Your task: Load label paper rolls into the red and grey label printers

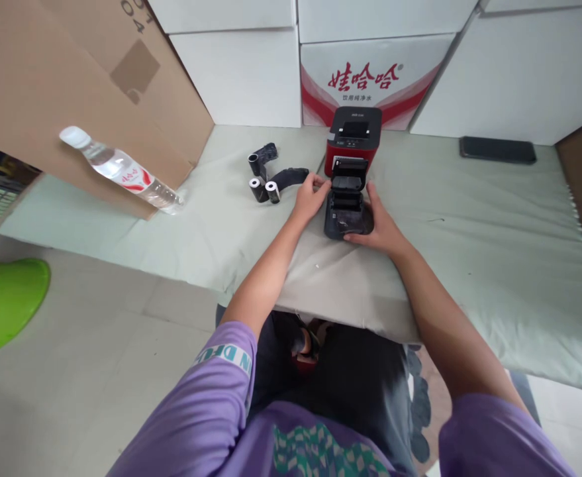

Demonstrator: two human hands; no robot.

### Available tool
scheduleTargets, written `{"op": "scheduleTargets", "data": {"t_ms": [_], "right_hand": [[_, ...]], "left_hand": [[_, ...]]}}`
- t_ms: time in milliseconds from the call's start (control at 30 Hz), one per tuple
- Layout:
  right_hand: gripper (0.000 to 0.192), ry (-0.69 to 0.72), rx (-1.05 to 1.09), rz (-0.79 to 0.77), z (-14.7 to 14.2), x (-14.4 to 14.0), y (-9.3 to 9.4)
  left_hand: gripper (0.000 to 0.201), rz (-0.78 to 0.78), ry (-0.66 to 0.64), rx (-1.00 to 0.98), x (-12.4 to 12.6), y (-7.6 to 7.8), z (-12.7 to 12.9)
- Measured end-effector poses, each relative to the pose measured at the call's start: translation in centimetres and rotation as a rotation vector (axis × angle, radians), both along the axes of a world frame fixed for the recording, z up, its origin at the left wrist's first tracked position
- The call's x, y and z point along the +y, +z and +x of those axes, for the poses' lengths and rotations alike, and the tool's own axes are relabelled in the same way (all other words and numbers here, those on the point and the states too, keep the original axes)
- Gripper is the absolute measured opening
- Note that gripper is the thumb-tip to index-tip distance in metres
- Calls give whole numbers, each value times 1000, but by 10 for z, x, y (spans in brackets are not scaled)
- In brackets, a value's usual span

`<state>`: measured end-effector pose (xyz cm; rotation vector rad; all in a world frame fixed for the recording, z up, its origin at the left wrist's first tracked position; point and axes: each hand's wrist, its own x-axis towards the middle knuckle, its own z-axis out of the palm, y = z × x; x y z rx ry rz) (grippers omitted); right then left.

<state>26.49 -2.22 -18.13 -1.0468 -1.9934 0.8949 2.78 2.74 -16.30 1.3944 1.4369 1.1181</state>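
A small black printer (341, 222) sits near the table's front edge with its lid (346, 179) raised, showing the compartment inside. My left hand (312, 195) has its fingertips closed at the left edge of the raised lid. My right hand (383, 222) is curved round the right side of the printer's base, thumb along the front and fingers up the side. Directly behind stands a red and black printer (354, 132). Left of my left hand are several small rolls, among them a black and white roll (273, 192) and a dark unwound strip (291, 176).
A water bottle (132, 177) stands at the left beside a big cardboard box (87, 86). White cartons (236, 79) line the back. A black phone (498, 150) lies at the far right on the pale green tablecloth (479, 265). A green stool (10, 298) is on the floor at left.
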Motion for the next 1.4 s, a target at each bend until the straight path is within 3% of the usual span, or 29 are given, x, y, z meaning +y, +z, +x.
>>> {"op": "scheduleTargets", "data": {"t_ms": [100, 333, 633, 833, 933, 1400], "right_hand": [[152, 2, 27, 1, 1, 4, -3], [149, 26, 109, -6, 3, 7, -6], [139, -62, 179, -13, -1, 8, -6], [138, -56, 194, -22, 3, 14, -14], [139, -64, 226, -18, 4, 15, -17], [146, -80, 193, -56, 6, 15, -12]], "left_hand": [[10, 212, 77, 97, -1, -2, -2], [10, 481, -180, 416, -7, 7, -7], [26, 428, -391, 820, -31, 51, -3], [35, 172, -497, 949, -16, 81, 12], [37, 125, -503, 1068, -9, 92, 25], [42, 136, -504, 1108, -11, 88, 29]]}}
